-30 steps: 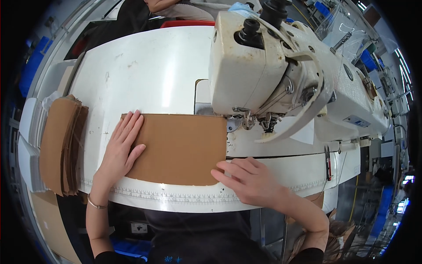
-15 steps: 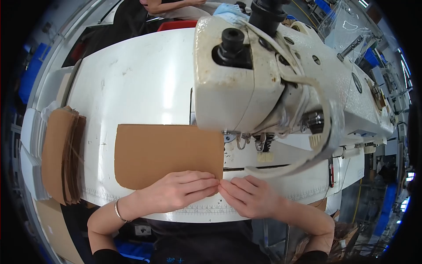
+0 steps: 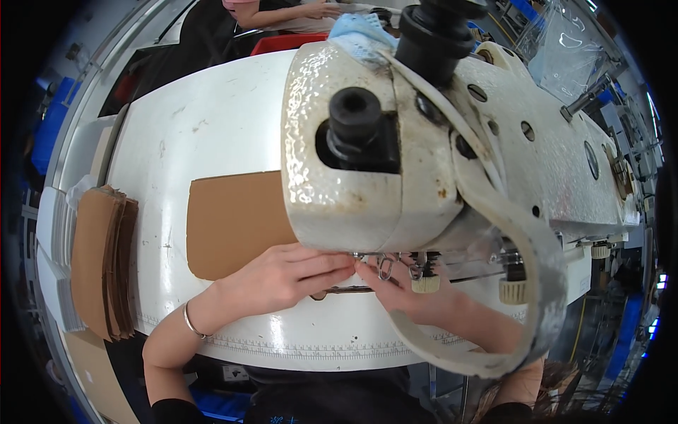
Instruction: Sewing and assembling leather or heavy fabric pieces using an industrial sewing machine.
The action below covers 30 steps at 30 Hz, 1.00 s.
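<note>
A flat brown panel (image 3: 236,222) with rounded corners lies on the white sewing machine table, its right part hidden beneath the head of a sewing machine (image 3: 346,205). My left hand (image 3: 286,279) rests over the panel's near edge, fingers pressed together and pointing right. Its fingertips meet those of my right hand (image 3: 417,293) just below the machine's needle area. The right hand's fingers are closed at the panel's right end, partly covered by the machine's pale curved strap (image 3: 530,304). What lies exactly between the fingertips is hidden.
A stack of similar brown panels (image 3: 99,261) stands at the left edge of the table (image 3: 162,155), beside white sheets (image 3: 55,261). A blue cloth (image 3: 361,35) sits on the machine. Beyond the table, another person's hand (image 3: 321,10) shows near a red bin (image 3: 286,44).
The panel and both hands have moved away from me, toward the needle area. My view has shifted, so the machine head looks larger and lower and covers the panel's right part.
</note>
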Motion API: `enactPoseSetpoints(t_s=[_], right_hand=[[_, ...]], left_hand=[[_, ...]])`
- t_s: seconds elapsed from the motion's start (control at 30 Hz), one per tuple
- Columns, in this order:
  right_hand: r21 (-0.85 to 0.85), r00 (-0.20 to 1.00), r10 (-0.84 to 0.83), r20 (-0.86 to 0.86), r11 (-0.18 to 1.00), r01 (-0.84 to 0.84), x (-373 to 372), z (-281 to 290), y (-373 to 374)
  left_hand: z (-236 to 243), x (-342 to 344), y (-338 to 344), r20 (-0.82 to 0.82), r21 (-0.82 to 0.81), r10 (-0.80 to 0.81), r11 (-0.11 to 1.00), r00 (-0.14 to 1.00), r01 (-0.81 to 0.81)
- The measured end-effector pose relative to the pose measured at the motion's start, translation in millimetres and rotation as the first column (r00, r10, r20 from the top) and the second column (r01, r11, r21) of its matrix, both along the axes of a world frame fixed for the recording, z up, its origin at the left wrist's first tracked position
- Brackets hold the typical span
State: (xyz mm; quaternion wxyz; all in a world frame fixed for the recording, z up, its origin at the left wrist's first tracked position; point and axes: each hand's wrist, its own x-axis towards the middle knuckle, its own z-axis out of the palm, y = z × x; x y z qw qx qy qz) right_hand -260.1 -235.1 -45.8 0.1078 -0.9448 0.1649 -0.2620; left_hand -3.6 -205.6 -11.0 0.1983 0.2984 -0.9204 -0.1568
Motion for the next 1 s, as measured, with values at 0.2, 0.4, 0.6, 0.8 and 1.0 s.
enactPoseSetpoints(t_s=[0.2, 0.4, 0.6, 0.8, 1.0], right_hand=[[-0.296, 0.976, -0.107, -0.188, 0.954, 0.047, -8, -10, -6], [-0.682, 0.887, -0.289, -0.361, 0.731, -0.039, -6, 8, -6], [-0.695, 0.869, -0.367, -0.333, 0.718, 0.037, -12, -7, -5], [-0.659, 0.874, -0.319, -0.368, 0.752, -0.003, -6, 9, -11], [0.665, 0.981, -0.194, -0.028, 0.729, 0.164, -6, -7, -5]], left_hand=[[19, -1, -15, -0.009, -0.023, 0.078, 0.997, 0.997, -0.078], [-5, 4, -28, -0.043, -0.094, 0.112, 0.989, 0.993, -0.116], [1, -3, -30, -0.070, -0.093, 0.138, 0.985, 0.988, -0.144], [21, -11, -16, 0.023, 0.006, 0.193, 0.981, 0.981, -0.193], [10, -18, 9, -0.015, 0.029, 0.214, 0.976, 0.977, -0.214]])
